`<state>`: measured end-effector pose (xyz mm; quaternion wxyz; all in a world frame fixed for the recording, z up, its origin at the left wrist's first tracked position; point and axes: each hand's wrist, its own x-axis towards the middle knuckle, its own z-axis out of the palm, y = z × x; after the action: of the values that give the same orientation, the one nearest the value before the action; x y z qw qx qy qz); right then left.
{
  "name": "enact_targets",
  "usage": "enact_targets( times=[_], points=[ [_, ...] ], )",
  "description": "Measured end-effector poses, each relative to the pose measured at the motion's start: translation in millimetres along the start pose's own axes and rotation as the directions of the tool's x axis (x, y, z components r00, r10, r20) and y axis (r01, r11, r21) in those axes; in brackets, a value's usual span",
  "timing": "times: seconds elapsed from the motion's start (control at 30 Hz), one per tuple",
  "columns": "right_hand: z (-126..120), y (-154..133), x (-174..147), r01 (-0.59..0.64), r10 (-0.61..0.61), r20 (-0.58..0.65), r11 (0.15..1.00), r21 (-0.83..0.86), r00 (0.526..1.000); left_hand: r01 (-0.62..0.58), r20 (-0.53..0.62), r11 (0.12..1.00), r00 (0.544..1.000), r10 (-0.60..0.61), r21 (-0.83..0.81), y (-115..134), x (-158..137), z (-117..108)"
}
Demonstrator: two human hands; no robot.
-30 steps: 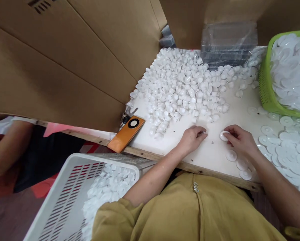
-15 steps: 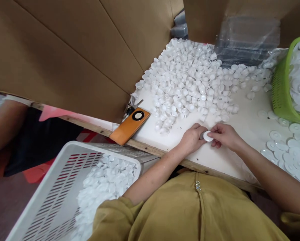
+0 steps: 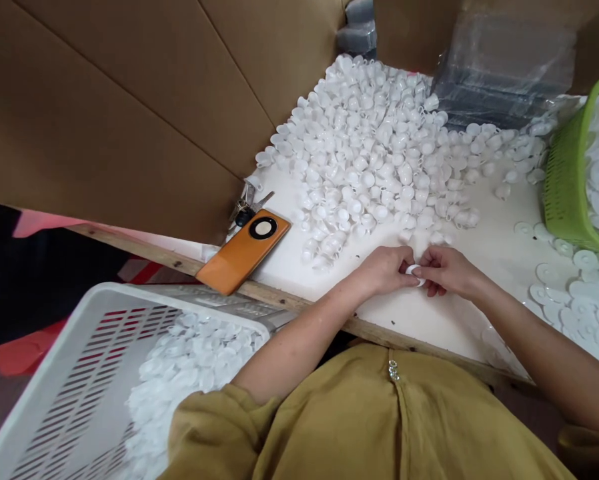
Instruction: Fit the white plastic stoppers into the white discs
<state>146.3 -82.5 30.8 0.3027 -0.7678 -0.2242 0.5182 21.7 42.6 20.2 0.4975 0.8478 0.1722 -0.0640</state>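
Right hand (image 3: 443, 272) just brought its pinched white disc (image 3: 416, 271) to the left hand (image 3: 390, 268), centre-right. Two-handed now; can't tell left's grip.

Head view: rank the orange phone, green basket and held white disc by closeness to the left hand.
1. White disc: between left hand and right hand.
2. Orange phone: off to the left.
3. Green basket: far right, beyond the right hand.

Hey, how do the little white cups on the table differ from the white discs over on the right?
Shape: the white cups are hollow with small handles; the white discs are flat and round.
Arrangement: the cups are heaped up, while the discs lie in a lower spread.
Both are white and lie on the tabletop.
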Motion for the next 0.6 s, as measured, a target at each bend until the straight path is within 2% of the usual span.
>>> enact_targets(
  times=[0.1,0.2,0.3,0.4,0.47,0.53,0.6],
  points=[
    [-1,-3,2,-0.013,0.013,0.031,1.000,-0.012,0.999,0.005,0.061,0.998,0.998,-0.009,0.056,1,9,-2],
    [1,-4,3,-0.004,0.004,0.047,1.000,-0.008,0.999,0.005,0.073,0.995,0.997,-0.013,0.100,3,8,-3],
    [0,2,0,0.072,-0.072,0.026,0.997,-0.014,0.997,-0.013,0.019,0.998,1.000,0.012,0.055,6,0,1],
    [-13,16,-8,0.198,-0.198,-0.081,0.980,-0.012,0.977,-0.039,-0.076,0.999,0.996,0.039,-0.008,3,-11,7],
    [-25,29,-14,0.234,-0.243,-0.193,0.970,-0.068,0.951,-0.024,-0.126,1.000,0.992,0.022,-0.016,-6,-24,5],
    [-33,38,-18,0.203,-0.257,-0.264,0.955,-0.215,0.930,0.006,-0.167,1.000,0.986,-0.007,-0.007,-16,-48,-5],
    [-30,39,-22,0.197,-0.306,-0.249,0.904,-0.380,0.919,0.065,-0.236,0.998,0.970,-0.059,0.020,-20,-86,-21]
  ],
)
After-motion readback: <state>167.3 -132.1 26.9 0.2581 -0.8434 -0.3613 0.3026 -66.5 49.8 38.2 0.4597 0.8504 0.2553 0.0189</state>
